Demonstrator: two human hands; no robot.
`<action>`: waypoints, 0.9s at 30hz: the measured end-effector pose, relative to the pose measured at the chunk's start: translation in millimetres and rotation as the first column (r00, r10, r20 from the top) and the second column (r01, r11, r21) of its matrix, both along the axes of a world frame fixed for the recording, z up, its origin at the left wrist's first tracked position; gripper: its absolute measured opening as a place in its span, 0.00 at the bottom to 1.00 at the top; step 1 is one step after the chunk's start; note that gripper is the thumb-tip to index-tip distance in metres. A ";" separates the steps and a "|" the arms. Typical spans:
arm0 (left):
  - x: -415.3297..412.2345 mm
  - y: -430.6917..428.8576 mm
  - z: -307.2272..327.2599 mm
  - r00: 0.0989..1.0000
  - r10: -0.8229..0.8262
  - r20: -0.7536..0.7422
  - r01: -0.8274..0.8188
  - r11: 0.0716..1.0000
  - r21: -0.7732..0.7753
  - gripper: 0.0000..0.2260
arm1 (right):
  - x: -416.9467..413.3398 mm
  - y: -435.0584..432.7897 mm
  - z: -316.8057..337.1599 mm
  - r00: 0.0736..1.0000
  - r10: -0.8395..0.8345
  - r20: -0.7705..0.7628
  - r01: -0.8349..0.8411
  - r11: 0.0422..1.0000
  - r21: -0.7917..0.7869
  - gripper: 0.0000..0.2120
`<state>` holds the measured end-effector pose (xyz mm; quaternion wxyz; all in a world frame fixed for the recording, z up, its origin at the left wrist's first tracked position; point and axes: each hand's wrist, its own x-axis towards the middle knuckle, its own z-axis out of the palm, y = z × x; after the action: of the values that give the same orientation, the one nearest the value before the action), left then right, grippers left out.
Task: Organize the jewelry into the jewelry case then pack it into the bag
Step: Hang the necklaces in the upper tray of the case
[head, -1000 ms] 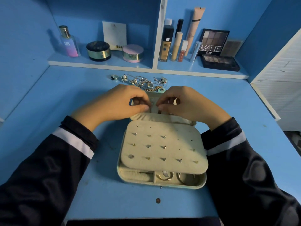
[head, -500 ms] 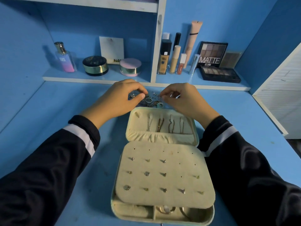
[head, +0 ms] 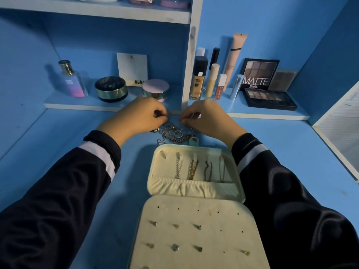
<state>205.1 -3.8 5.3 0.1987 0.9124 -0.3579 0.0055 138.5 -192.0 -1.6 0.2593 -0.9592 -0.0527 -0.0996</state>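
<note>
Over jewelry pile (head: 174, 133), pinched fingers (head: 162, 117).

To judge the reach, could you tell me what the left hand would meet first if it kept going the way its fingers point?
Probably the right hand, whose fingertips face the left hand just above the jewelry pile; depth is unclear.

I read "MATTE" on the upright eyeshadow palette (head: 259, 74), "NUDE" on the white card (head: 132, 69), and "SB" on the perfume bottle (head: 71, 82).
</note>
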 end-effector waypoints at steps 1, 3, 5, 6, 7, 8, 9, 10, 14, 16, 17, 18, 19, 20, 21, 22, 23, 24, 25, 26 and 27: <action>0.1 -1.0 1.7 1.000 0.008 -0.016 -0.008 1.000 0.007 0.05 | 1.4 0.9 -0.8 1.000 0.014 -0.007 -0.014 1.000 -0.003 0.06; 0.1 -3.2 4.2 1.000 0.010 -0.023 -0.010 1.000 0.016 0.05 | 3.0 2.6 -2.1 0.999 0.036 -0.016 -0.036 0.999 -0.024 0.06; 0.3 -4.7 5.1 0.999 0.016 -0.028 -0.015 1.000 0.019 0.05 | 3.6 3.4 -2.9 0.999 0.042 -0.031 -0.044 0.997 -0.058 0.07; 0.8 -5.4 4.7 0.999 0.021 -0.033 -0.020 1.000 0.020 0.04 | 3.8 3.4 -3.2 0.998 0.042 -0.036 -0.044 0.996 -0.072 0.07; 1.6 -6.2 3.6 0.999 0.029 -0.039 -0.028 0.999 0.022 0.04 | 4.3 2.9 -3.6 0.998 0.041 -0.039 -0.044 0.996 -0.076 0.07; 1.9 -7.0 2.6 0.998 0.039 -0.042 -0.038 0.999 0.023 0.03 | 4.6 2.5 -4.0 0.998 0.042 -0.039 -0.045 0.996 -0.073 0.07; 2.0 -8.0 1.3 0.998 0.048 -0.038 -0.047 0.999 0.028 0.03 | 4.9 2.3 -4.6 0.998 0.042 -0.038 -0.044 0.997 -0.068 0.07; 1.9 -9.0 0.1 0.998 0.053 -0.026 -0.052 0.998 0.037 0.03 | 4.9 2.0 -5.0 0.998 0.043 -0.035 -0.045 0.997 -0.065 0.07; -0.2 -12.1 -3.2 0.998 0.045 0.043 -0.050 0.990 0.132 0.05 | 4.7 1.8 -6.8 0.999 0.047 -0.025 -0.048 0.997 -0.055 0.07; -0.6 -12.4 -3.9 0.998 0.042 0.049 -0.051 0.982 0.183 0.05 | 4.6 1.7 -7.3 0.999 0.052 -0.017 -0.052 0.997 -0.052 0.07; -1.4 -12.5 -3.8 0.998 0.039 0.052 -0.049 0.978 0.202 0.05 | 4.7 1.6 -7.6 0.999 0.053 -0.014 -0.053 0.997 -0.052 0.07; -1.9 -12.5 -3.4 0.998 0.034 0.055 -0.045 0.977 0.210 0.06 | 4.8 1.4 -7.7 0.999 0.052 -0.014 -0.053 0.997 -0.051 0.06; -2.5 -12.6 -2.8 0.998 0.029 0.057 -0.040 0.979 0.202 0.05 | 5.1 1.1 -7.8 0.999 0.050 -0.016 -0.051 0.998 -0.047 0.06; -2.9 -12.6 -2.0 0.998 0.025 0.059 -0.035 0.983 0.179 0.05 | 5.3 0.7 -7.8 0.999 0.048 -0.018 -0.048 0.998 -0.040 0.06; -3.6 -12.6 -1.0 0.998 0.022 0.057 -0.030 0.988 0.152 0.05 | 5.4 0.3 -7.6 0.999 0.044 -0.019 -0.045 0.999 -0.028 0.06; -4.2 -12.8 0.4 0.999 0.022 0.049 -0.028 0.992 0.123 0.05 | 5.1 0.1 -6.8 0.999 0.039 -0.017 -0.039 0.999 -0.013 0.06; -4.7 -12.8 1.7 0.999 0.023 0.033 -0.026 0.995 0.094 0.04 | 4.9 0.1 -6.2 0.999 0.034 -0.008 -0.034 0.999 0.000 0.06; -5.2 -12.9 3.1 1.000 0.022 0.015 -0.023 0.998 0.063 0.04 | 4.7 0.2 -5.3 1.000 0.030 0.005 -0.030 0.999 0.010 0.06; -5.5 -12.9 4.7 1.000 0.019 0.001 -0.019 0.999 0.028 0.04 | 4.7 0.7 -4.6 0.999 0.028 0.020 -0.028 0.999 0.021 0.06; -5.7 -13.0 6.6 1.000 0.013 -0.008 -0.013 1.000 -0.009 0.04 | 4.5 1.3 -3.8 0.999 0.027 0.030 -0.028 0.999 0.038 0.07; -6.2 -13.1 8.8 1.000 0.006 -0.013 -0.007 0.999 -0.048 0.04 | 4.0 2.3 -3.0 0.999 0.026 0.036 -0.028 0.998 0.058 0.07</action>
<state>198.9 -16.9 14.1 0.2228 0.9085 -0.3534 0.0090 142.6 -189.7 -4.5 0.2878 -0.9485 -0.0672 -0.1143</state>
